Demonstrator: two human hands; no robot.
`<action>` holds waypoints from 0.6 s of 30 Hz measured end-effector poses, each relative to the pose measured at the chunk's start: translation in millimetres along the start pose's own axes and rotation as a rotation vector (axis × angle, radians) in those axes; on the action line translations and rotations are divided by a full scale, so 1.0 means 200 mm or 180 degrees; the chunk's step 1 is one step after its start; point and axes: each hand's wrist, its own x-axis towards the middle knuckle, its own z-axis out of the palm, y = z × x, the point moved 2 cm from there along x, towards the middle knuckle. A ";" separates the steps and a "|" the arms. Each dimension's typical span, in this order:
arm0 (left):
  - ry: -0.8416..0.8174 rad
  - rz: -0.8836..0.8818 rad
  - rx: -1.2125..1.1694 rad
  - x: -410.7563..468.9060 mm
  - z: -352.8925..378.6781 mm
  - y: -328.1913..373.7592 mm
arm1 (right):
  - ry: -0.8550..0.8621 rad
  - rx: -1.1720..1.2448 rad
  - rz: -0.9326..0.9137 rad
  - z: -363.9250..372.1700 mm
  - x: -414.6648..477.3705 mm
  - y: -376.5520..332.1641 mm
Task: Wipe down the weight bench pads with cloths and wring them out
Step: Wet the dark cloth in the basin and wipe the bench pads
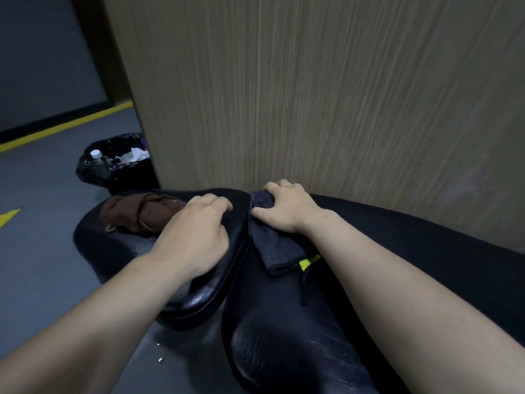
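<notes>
Two black pads of the weight bench fill the lower half of the view: a smaller seat pad [119, 251] on the left and a long back pad [284, 336] on the right. My right hand [287, 207] is shut on a dark grey cloth [274, 245] and presses it into the gap between the two pads. My left hand [196, 237] lies on the seat pad with its fingers curled, partly over a crumpled brown cloth [142, 213] that rests on that pad. Whether the left fingers grip the brown cloth I cannot tell.
A tall wood-grain panel [312, 95] stands directly behind the bench. A black-lined waste bin [113, 163] with a bottle and paper sits on the grey floor at the left. A yellow tag and black strap [308, 263] lie on the back pad.
</notes>
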 end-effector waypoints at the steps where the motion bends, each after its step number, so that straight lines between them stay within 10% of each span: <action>1: 0.0010 -0.0006 0.0007 -0.01 -0.01 -0.01 | 0.0025 -0.0028 -0.0001 0.01 -0.02 -0.02; 18: -0.0014 -0.0191 -0.0075 -0.10 -0.11 -0.06 | -0.0049 -0.0539 0.0239 0.11 -0.57 -0.36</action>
